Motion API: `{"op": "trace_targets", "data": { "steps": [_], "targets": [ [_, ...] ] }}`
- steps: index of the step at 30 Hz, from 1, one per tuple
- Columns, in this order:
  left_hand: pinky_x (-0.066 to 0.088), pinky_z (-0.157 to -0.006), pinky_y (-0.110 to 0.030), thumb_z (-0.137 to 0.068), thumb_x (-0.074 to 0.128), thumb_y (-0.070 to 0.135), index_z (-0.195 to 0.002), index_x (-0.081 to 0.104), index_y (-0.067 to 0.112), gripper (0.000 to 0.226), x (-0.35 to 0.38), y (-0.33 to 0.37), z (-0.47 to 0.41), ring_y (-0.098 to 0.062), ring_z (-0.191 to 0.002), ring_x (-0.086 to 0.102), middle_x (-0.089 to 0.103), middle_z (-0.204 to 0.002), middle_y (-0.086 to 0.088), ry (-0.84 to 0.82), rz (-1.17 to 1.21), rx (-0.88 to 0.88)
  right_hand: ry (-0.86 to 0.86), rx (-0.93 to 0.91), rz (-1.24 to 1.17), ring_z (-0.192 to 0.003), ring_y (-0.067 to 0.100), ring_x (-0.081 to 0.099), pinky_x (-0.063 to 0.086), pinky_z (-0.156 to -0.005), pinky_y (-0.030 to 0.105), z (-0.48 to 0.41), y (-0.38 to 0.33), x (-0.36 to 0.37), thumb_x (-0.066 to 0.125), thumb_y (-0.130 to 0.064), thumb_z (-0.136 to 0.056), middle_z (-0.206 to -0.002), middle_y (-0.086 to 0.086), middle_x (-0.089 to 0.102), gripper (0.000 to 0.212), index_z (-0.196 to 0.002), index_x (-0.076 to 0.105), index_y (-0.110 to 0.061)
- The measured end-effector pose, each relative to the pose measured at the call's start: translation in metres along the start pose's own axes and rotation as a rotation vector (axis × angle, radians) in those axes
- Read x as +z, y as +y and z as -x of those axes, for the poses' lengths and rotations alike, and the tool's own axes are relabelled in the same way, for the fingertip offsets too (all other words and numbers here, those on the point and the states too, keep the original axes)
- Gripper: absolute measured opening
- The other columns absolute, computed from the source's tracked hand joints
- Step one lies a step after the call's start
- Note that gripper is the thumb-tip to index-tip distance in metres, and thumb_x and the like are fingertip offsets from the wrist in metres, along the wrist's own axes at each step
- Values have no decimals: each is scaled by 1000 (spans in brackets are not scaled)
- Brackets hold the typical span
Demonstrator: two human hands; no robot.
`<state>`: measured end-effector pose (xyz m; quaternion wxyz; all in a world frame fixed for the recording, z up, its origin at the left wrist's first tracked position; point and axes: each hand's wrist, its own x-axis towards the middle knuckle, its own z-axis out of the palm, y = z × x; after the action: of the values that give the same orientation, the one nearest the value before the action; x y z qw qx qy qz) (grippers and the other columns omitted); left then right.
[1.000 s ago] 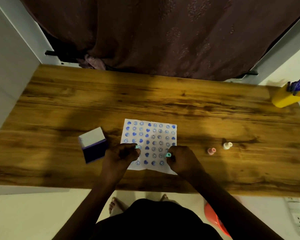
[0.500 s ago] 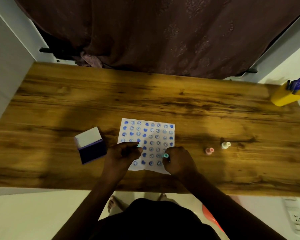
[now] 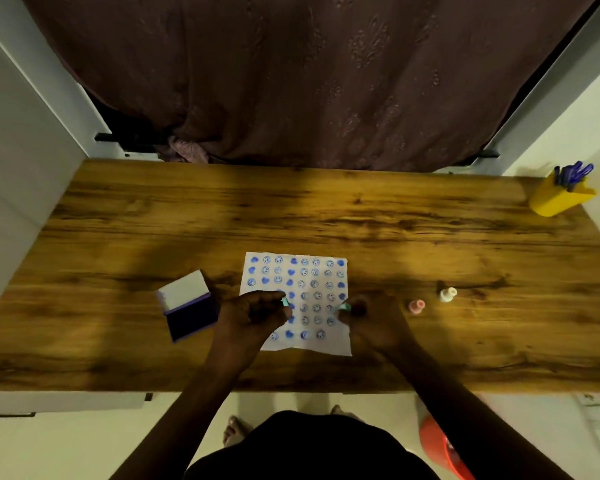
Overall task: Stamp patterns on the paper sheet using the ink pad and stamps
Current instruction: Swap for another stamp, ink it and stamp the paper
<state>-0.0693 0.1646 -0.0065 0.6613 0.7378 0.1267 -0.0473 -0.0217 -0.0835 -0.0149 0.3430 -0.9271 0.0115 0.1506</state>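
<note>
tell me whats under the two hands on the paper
The paper sheet with blue stamped hearts and faces lies under the left hand and right hand; each grips a teal stamp. Prints beneath them are hidden.

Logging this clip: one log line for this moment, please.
left hand: teal stamp | right hand: teal stamp | paper sheet: mostly stamped | ink pad: open

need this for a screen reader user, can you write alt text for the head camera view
Seen from above, a person's left hand and right hand each hold a small teal stamp over a paper sheet covered in blue hearts and smiley prints. An open ink pad lies left of the sheet on a wooden table; a pink stamp and a white stamp stand to its right.
</note>
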Motion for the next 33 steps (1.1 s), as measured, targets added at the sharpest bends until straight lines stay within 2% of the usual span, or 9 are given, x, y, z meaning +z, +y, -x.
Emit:
{"op": "trace_targets", "data": {
  "steps": [3, 6, 8, 12, 14, 18, 25, 29, 33],
  "targets": [
    [65, -83, -31, -79, 88, 12, -107, 81, 21, 30, 8, 0, 3, -14, -95, 81, 84, -99, 3, -13, -6, 1, 54, 182, -437, -66, 7, 68, 50, -58, 17, 12, 3, -22, 82, -40, -82, -75, 1, 77, 23, -85, 77, -17],
    [65, -83, -32, -77, 90, 10, -94, 81, 36, 32, 22, 5, 7, -16, -90, 81, 85, -94, 6, -53, 4, 0, 13, 231, -778, -71, 21, 65, 52, -68, 33, 28, 3, -37, 80, -27, -84, -82, 19, 75, 16, -86, 80, -11],
    [66, -85, -35, -76, 90, 7, -90, 82, 38, 34, 33, 9, 9, -17, -90, 82, 85, -92, 5, -91, 15, -4, -26, 251, -908, -76, 23, 66, 52, -68, 31, 39, 1, -40, 81, -20, -83, -83, 17, 76, 10, -89, 82, -12],
    [62, -94, -51, -76, 91, 9, -93, 84, 38, 35, 53, 16, 12, -18, -95, 81, 85, -96, 3, -161, 2, 8, -121, 225, -918, -87, 20, 72, 55, -75, 32, 57, -2, -40, 85, -34, -71, -94, 11, 79, 31, -97, 82, -17],
    [61, -95, -52, -77, 90, 10, -95, 82, 43, 39, 61, 20, 13, -17, -98, 81, 85, -99, 6, -183, -12, 21, -136, 182, -910, -88, 19, 73, 55, -77, 31, 60, -1, -43, 83, -26, -78, -98, 10, 79, 23, -99, 81, -17],
    [61, -97, -46, -78, 89, 9, -96, 82, 43, 40, 74, 27, 13, -11, -99, 80, 84, -101, 10, -230, -43, 65, -144, 125, -867, -87, 21, 72, 57, -76, 29, 62, 4, -48, 77, -16, -88, -100, 13, 78, 19, -107, 78, -12],
    [62, -96, -39, -78, 89, 7, -104, 83, 25, 32, 95, 33, 11, -9, -98, 80, 84, -100, 9, -258, -83, 79, -144, 101, -863, -84, 33, 69, 54, -79, 46, 63, 16, -62, 75, -13, -90, -99, 19, 77, 19, -109, 77, -9],
    [62, -94, -37, -79, 88, 7, -103, 84, 26, 31, 104, 35, 9, -13, -99, 80, 85, -100, 6, -280, -75, 93, -162, 112, -867, -78, 31, 65, 51, -74, 43, 65, 23, -71, 76, -22, -90, -88, 19, 75, 18, -102, 79, -9],
    [64, -92, -37, -77, 89, 7, -100, 84, 35, 36, 117, 33, 7, -13, -96, 81, 85, -98, 7, -308, -68, 63, -155, 167, -831, -77, 29, 69, 54, -75, 41, 67, 33, -73, 73, -36, -91, -90, 24, 75, 30, -95, 80, -7]
  ]
}}
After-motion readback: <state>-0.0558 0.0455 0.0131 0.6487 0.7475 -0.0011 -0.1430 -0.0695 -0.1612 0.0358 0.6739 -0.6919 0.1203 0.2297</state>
